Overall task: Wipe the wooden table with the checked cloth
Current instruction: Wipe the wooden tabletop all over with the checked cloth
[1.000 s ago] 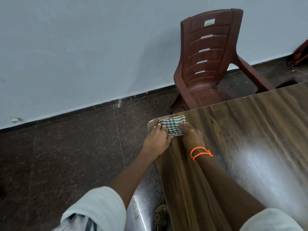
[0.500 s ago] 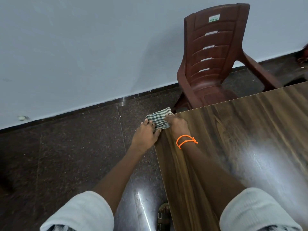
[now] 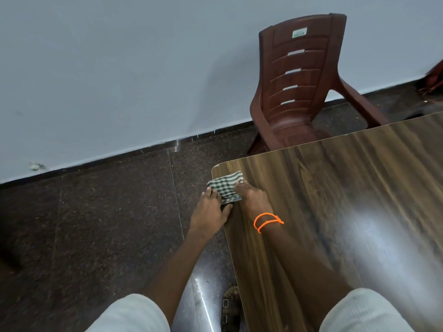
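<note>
At the near left corner of the wooden worktop (image 3: 335, 212) I see the checked cloth (image 3: 225, 189), folded small, lying on the corner with its left part hanging past the side edge. My left hand (image 3: 211, 212) sits just off that edge, over the floor, with fingers and thumb closed on the cloth's left and lower border. My right hand (image 3: 251, 200) rests on the worktop with its fingers on the cloth's right side; I cannot tell whether they lie flat on the fabric or pinch it. An orange band (image 3: 267, 221) circles the right wrist. Both forearms come out of white sleeves (image 3: 134, 315) at the bottom of the view. Beyond the worktop a brown plastic chair (image 3: 299, 87) stands against the pale wall. Below, beside the worktop's edge, a sandalled foot (image 3: 230, 305) shows on the dark polished floor.
</note>
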`<state>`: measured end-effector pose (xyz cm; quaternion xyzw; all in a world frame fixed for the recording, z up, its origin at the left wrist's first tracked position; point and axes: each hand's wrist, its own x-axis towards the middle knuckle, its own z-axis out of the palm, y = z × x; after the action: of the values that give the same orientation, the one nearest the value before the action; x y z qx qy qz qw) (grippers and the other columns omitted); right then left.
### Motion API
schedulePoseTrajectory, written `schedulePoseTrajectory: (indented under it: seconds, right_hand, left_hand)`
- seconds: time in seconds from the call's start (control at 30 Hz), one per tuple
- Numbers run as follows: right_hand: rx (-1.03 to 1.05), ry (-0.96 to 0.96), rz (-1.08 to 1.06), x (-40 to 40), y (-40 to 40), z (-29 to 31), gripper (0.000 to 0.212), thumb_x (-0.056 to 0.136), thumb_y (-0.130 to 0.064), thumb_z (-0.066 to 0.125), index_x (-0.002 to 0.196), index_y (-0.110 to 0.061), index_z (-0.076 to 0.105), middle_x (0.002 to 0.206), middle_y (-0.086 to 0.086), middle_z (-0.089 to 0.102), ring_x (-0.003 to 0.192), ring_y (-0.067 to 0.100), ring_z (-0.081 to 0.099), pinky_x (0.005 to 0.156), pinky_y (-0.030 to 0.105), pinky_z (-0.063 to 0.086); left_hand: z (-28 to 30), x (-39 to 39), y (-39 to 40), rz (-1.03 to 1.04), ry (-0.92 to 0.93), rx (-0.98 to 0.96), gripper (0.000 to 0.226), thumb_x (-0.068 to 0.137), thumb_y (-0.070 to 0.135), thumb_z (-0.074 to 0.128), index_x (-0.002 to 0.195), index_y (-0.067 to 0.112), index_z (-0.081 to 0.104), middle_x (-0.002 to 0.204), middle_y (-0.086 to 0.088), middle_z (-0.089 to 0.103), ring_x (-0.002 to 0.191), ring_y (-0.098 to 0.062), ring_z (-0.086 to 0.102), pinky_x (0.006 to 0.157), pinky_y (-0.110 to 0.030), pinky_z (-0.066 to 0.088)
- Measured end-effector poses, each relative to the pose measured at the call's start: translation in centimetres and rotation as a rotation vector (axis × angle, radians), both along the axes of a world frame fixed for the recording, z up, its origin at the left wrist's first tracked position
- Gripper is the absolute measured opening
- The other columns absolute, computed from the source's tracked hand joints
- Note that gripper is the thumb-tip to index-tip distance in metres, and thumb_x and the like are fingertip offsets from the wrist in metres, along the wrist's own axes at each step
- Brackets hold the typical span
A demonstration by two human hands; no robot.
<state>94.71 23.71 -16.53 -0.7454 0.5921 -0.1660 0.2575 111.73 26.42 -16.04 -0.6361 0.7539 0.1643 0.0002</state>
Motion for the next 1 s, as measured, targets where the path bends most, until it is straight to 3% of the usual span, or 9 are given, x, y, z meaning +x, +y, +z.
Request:
schedulePoseTrajectory:
  seconds: [0.37, 0.77, 1.0]
  right_hand:
    - [0.056, 0.063, -0.019, -4.2, 9.6, 0.5, 0.046, 0.085, 0.005, 0.052, 0.124, -0.019, 0.061, 0.138, -0.001, 0.054, 0.134, 0.017, 0.040, 0.099, 0.037, 0.046]
    - [0.091, 0.155, 0.011, -8.3, 21.6, 1.0, 0.049, 0.088, 0.004, 0.047, 0.130, -0.020, 0.056, 0.142, -0.003, 0.049, 0.137, 0.016, 0.036, 0.097, 0.037, 0.047]
    - [0.119, 0.179, 0.040, -10.4, 28.6, 0.8, 0.054, 0.086, 0.001, 0.054, 0.134, -0.023, 0.051, 0.146, -0.006, 0.043, 0.141, 0.013, 0.028, 0.101, 0.035, 0.044]
  left_hand:
    - [1.0, -4.8, 9.4, -0.053, -0.031, 0.018, 0.058, 0.101, 0.042, 0.040, 0.141, 0.001, 0.049, 0.150, -0.014, 0.045, 0.146, -0.028, 0.028, 0.123, -0.039, 0.021]
    - [1.6, -8.7, 21.0, -0.006, 0.073, 0.069, 0.051, 0.103, 0.035, 0.040, 0.142, 0.002, 0.048, 0.153, -0.013, 0.041, 0.148, -0.025, 0.026, 0.122, -0.039, 0.025]
    - [1.0, -10.3, 28.1, 0.014, 0.088, 0.074, 0.051, 0.103, 0.035, 0.038, 0.146, 0.007, 0.044, 0.156, -0.007, 0.038, 0.151, -0.020, 0.020, 0.124, -0.035, 0.019]
